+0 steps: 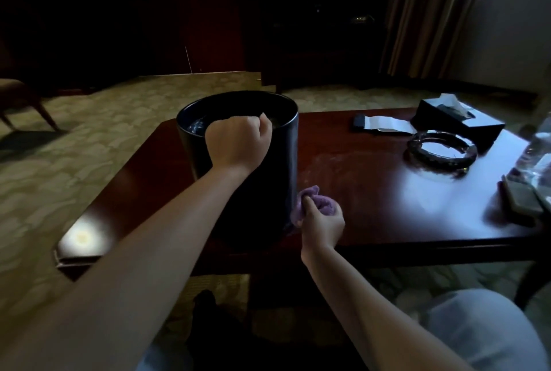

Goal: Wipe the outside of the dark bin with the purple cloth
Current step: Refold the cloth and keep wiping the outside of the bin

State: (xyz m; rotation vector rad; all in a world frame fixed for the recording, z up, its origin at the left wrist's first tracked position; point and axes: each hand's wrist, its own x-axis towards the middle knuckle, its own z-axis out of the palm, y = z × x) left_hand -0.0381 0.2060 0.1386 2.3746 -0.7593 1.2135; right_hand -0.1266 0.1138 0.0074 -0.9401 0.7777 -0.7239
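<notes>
A dark cylindrical bin stands upright on the dark wooden table, near its front left part. My left hand grips the near rim of the bin, fingers curled over the edge into the opening. My right hand holds a bunched purple cloth low against the bin's right outer wall, close to the tabletop. Something shiny lies inside the bin, mostly hidden.
On the table's right half lie a glass ashtray, a black tissue box, a remote with a paper and a plastic bottle at the edge. A chair stands far left on the carpet. My knee is below the table edge.
</notes>
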